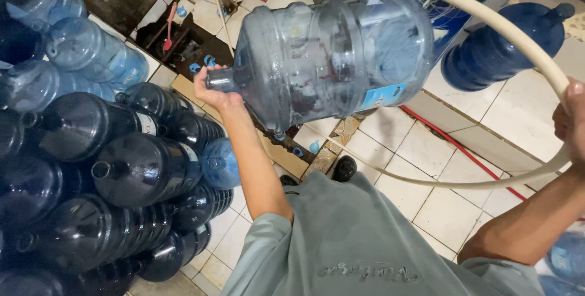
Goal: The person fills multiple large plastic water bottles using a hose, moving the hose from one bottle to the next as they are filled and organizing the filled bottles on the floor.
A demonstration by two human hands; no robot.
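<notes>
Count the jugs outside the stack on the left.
3: a jug held by its neck in the left hand, a dark jug top right, seemingly part of a jug at the bottom right edge. Others may be hidden.

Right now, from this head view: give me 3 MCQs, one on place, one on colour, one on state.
1. Where does the left hand grip the big water jug?
A. its neck
B. its base
C. its label

2. What colour is the hose in the right hand?
A. black
B. cream
C. green

3. How is the held jug oriented?
A. upright on the tiled floor
B. lifted, lying sideways
C. stacked on the pile of jugs

Answers:
1. A: fingers wrap the narrow neck at the jug's left end.
2. B: the curved hose is pale cream.
3. B: it is in the air above the floor, neck pointing left.
</notes>
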